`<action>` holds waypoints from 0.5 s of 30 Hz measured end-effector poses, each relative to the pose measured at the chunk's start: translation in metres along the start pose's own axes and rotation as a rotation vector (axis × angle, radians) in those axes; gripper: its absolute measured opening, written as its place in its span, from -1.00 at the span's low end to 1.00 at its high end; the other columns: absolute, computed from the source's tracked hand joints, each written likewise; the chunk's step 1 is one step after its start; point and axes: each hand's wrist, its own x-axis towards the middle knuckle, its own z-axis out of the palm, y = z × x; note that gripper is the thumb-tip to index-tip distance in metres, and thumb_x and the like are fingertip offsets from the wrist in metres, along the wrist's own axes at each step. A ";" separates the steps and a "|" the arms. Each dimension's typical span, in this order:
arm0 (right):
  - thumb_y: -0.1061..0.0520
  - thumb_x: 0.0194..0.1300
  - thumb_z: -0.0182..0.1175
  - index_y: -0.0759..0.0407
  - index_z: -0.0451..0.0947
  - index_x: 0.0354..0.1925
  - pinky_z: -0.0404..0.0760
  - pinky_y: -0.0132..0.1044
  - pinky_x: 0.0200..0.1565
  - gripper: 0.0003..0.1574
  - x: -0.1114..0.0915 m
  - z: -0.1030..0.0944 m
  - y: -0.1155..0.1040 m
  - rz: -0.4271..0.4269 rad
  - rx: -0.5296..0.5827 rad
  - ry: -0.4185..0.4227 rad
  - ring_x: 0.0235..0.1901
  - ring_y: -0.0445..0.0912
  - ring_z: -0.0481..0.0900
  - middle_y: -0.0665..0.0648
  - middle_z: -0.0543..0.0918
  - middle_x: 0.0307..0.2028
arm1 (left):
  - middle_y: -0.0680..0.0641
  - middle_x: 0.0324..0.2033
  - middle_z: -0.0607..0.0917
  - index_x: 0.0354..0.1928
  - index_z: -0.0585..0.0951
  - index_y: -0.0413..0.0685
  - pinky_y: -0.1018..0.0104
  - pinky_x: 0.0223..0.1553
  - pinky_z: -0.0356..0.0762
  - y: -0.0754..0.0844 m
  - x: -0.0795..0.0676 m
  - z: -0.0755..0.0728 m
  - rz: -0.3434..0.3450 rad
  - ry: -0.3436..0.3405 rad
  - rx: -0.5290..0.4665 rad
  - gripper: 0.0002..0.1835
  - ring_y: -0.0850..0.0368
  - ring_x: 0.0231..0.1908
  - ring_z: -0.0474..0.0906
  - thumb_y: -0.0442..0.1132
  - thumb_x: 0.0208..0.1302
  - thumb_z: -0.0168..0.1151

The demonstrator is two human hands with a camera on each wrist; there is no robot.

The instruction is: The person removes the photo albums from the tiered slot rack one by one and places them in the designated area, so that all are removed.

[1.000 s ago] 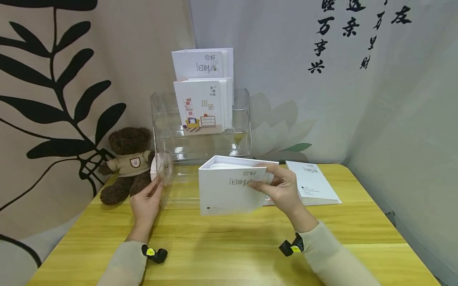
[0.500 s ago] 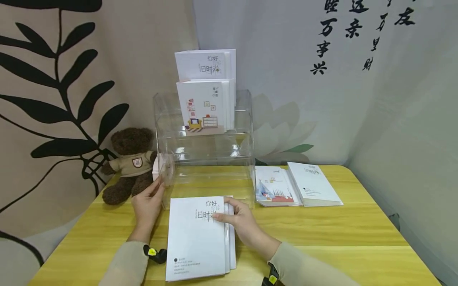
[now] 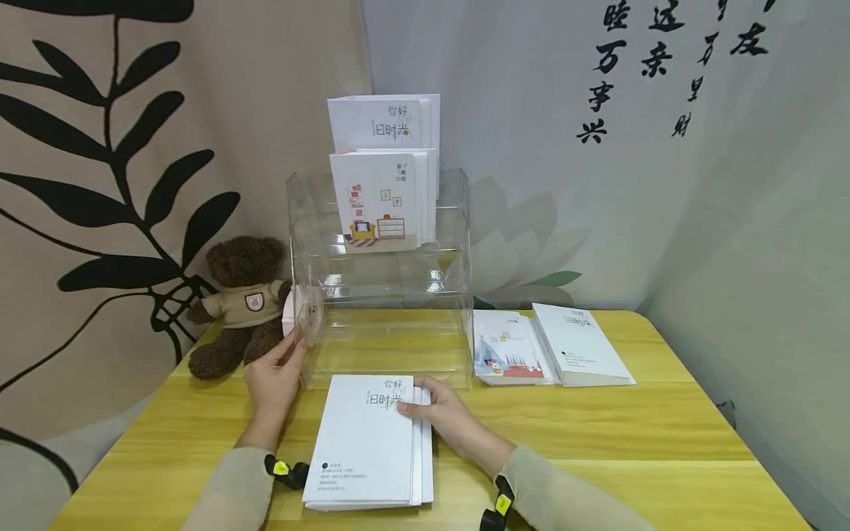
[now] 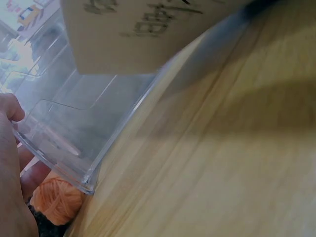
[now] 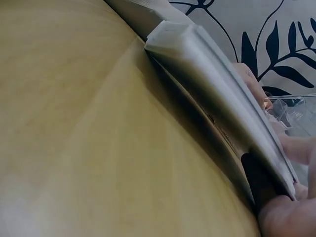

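A thick white book with dark Chinese lettering is low in front of the rack in the head view, its cover facing up. My right hand grips its upper right edge, thumb on the cover; in the right wrist view fingers wrap the end of the book, close over the wood. My left hand pinches the left side wall of a clear tiered display rack. In the left wrist view the thumb lies inside the rack wall and the fingers outside it.
Two white books, one with lettering and one with a room drawing, stand on the rack's upper tiers. Right of it lie an illustrated book and a lettered book. A brown teddy bear sits left; orange yarn is near my left hand.
My right hand has brought the white book down and left, toward me, and tipped it from upright to cover up. My left hand has stayed on the rack.
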 end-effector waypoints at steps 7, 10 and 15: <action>0.15 0.33 0.36 0.31 0.43 0.27 0.68 -0.25 -0.18 -0.38 0.001 -0.005 -0.002 -0.018 -0.094 -0.028 -0.19 -0.04 0.69 0.19 0.68 0.03 | -0.13 -0.31 0.79 -0.05 0.79 0.01 0.74 -0.42 0.47 -0.002 0.000 0.000 -0.002 -0.009 0.016 -0.73 0.70 -0.44 0.56 -0.29 0.17 0.50; 0.12 0.33 0.36 0.32 0.40 0.29 0.65 -0.26 -0.15 -0.34 0.000 -0.006 -0.004 -0.027 -0.152 -0.035 -0.17 -0.05 0.66 0.17 0.65 0.03 | -0.14 -0.30 0.79 -0.05 0.79 0.00 0.74 -0.41 0.48 -0.003 0.000 0.000 0.007 -0.011 0.012 -0.73 0.69 -0.43 0.56 -0.28 0.18 0.49; 0.05 0.33 0.37 0.28 0.37 0.32 0.66 -0.22 -0.12 -0.29 0.001 -0.008 -0.003 -0.034 -0.214 -0.048 -0.16 -0.04 0.66 0.16 0.64 0.02 | -0.15 -0.30 0.79 -0.05 0.79 0.00 0.73 -0.42 0.49 -0.003 -0.001 -0.001 -0.004 -0.011 0.004 -0.73 0.69 -0.44 0.56 -0.28 0.18 0.50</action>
